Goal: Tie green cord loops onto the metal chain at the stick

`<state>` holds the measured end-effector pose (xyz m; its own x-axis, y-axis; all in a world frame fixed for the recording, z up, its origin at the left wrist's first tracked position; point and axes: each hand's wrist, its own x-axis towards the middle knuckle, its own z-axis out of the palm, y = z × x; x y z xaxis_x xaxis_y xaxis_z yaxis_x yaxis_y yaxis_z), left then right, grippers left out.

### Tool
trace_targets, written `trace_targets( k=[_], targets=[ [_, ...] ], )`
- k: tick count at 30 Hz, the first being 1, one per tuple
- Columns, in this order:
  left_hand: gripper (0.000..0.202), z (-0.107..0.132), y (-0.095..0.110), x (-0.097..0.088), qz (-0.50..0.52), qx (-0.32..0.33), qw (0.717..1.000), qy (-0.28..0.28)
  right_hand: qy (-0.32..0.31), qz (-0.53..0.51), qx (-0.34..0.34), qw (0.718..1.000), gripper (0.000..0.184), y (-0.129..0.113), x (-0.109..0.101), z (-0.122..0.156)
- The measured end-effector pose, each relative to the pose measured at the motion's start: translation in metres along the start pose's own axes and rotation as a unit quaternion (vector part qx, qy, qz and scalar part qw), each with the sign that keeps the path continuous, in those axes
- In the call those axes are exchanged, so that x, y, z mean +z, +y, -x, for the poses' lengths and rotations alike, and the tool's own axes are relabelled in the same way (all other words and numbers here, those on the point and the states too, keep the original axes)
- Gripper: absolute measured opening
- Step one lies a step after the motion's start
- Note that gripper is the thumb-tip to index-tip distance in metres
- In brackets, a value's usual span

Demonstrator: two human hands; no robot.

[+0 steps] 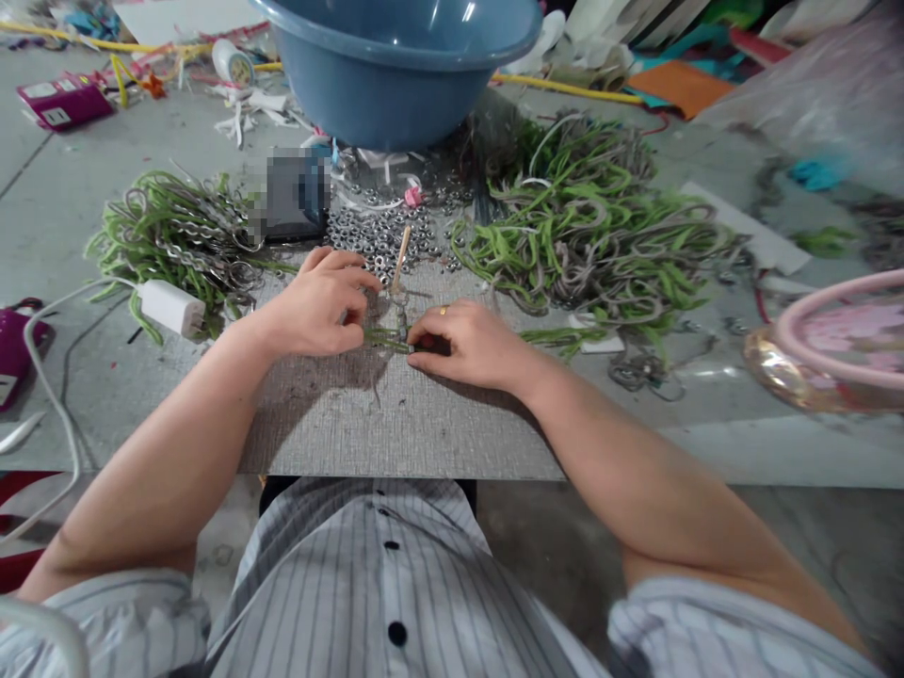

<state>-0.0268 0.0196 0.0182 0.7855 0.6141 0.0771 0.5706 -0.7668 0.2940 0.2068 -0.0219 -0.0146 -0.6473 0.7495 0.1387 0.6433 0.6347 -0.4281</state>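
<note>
Between my hands a thin green cord (385,336) stretches just above the grey board, with small metal pieces (402,320) at its middle. My left hand (317,303) pinches the cord's left part between thumb and index finger, its other fingers reaching over the small metal rings (385,231). From the right, my right hand (470,345) closes thumb and fingertips on the cord beside the metal pieces. Green strands reappear right of that hand, leading towards a heap of green and grey cords (586,226). A thin wooden stick (402,252) stands tilted just beyond the fingers.
A large blue basin (395,89) stands at the back. On the left lie green cords with metal chains (184,226), a blurred dark device (295,196) and a white charger (171,309). A pink-handled item (840,339) sits at the right. The table's front edge (424,474) is close to my body.
</note>
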Motion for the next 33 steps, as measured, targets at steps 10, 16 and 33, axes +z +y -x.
trace_targets(
  k=[10, 16, 33],
  targets=[
    [0.015, 0.003, 0.004, -0.007, -0.077, -0.024, 0.995, -0.058, -0.003, 0.006, 0.017, 1.000, 0.016, -0.001, 0.002, 0.001],
    [0.010, 0.006, 0.006, -0.006, -0.081, -0.023, 0.996, -0.012, 0.102, 0.013, -0.042, 0.994, 0.032, 0.000, 0.003, 0.003],
    [0.014, 0.014, 0.004, -0.017, -0.122, -0.118, 0.973, -0.156, 0.008, 0.055, -0.162, 0.985, 0.040, -0.014, 0.013, 0.003]
  ],
)
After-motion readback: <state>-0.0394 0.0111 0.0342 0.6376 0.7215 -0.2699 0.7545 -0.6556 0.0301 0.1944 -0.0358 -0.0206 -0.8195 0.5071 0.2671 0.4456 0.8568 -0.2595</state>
